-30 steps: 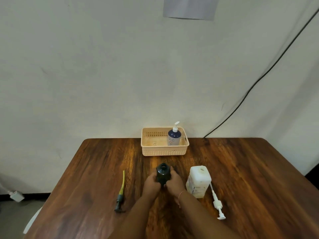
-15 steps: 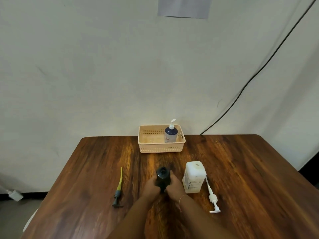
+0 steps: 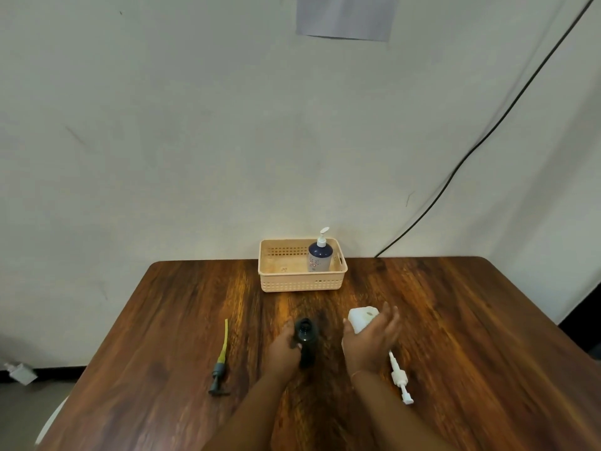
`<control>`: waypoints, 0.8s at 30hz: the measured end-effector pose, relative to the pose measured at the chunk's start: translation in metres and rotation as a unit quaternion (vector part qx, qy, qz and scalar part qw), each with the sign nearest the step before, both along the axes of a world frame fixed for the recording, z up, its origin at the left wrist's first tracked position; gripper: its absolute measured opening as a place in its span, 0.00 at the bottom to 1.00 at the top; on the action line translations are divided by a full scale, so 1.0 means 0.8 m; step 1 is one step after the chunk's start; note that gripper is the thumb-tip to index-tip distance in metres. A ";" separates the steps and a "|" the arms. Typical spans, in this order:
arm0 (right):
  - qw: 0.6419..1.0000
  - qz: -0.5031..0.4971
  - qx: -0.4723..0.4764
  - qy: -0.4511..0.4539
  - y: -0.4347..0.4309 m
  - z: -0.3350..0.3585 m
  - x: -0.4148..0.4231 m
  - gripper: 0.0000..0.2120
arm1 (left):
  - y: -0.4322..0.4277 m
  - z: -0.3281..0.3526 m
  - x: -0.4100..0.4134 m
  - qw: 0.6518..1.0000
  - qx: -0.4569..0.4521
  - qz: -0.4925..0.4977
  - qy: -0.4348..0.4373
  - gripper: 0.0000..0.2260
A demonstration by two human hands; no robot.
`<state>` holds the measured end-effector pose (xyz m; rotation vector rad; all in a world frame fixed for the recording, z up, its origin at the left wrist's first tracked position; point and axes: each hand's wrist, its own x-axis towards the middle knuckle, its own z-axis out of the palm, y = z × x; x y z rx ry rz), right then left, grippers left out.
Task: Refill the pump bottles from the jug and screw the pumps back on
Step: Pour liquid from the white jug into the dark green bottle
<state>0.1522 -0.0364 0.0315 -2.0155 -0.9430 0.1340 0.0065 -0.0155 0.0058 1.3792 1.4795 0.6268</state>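
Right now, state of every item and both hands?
dark bottle: upright, pump off, neck open
left hand: closed on dark bottle
right hand: open, at white jug
white jug: upright, partly hidden
white pump: loose, lying on table
dark pump: loose, lying on table
blue bottle: pump on, upright in basket

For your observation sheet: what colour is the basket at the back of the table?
Pale peach basket, clearest in the head view.
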 end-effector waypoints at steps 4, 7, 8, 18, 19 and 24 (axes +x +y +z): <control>0.985 0.033 -0.093 0.142 0.015 -0.012 0.030 0.47 | 0.002 0.000 0.009 0.999 0.010 -0.014 0.047 0.27; 0.977 0.043 -0.093 0.188 0.016 -0.027 0.040 0.42 | 0.008 -0.001 0.011 0.997 0.018 -0.011 0.080 0.26; 0.974 0.034 -0.090 0.204 0.015 -0.028 0.042 0.42 | 0.011 -0.001 0.011 0.995 0.021 -0.011 0.094 0.25; 0.986 0.115 -0.075 0.090 -0.001 -0.018 0.019 0.34 | 0.026 0.007 0.009 0.984 0.015 -0.023 0.173 0.20; 0.986 0.131 -0.077 0.070 -0.001 -0.018 0.016 0.34 | 0.027 0.007 0.009 0.984 0.012 -0.022 0.174 0.19; 0.970 0.206 -0.116 -0.053 0.004 -0.014 0.009 0.34 | 0.027 0.007 0.010 0.987 0.008 0.003 0.160 0.18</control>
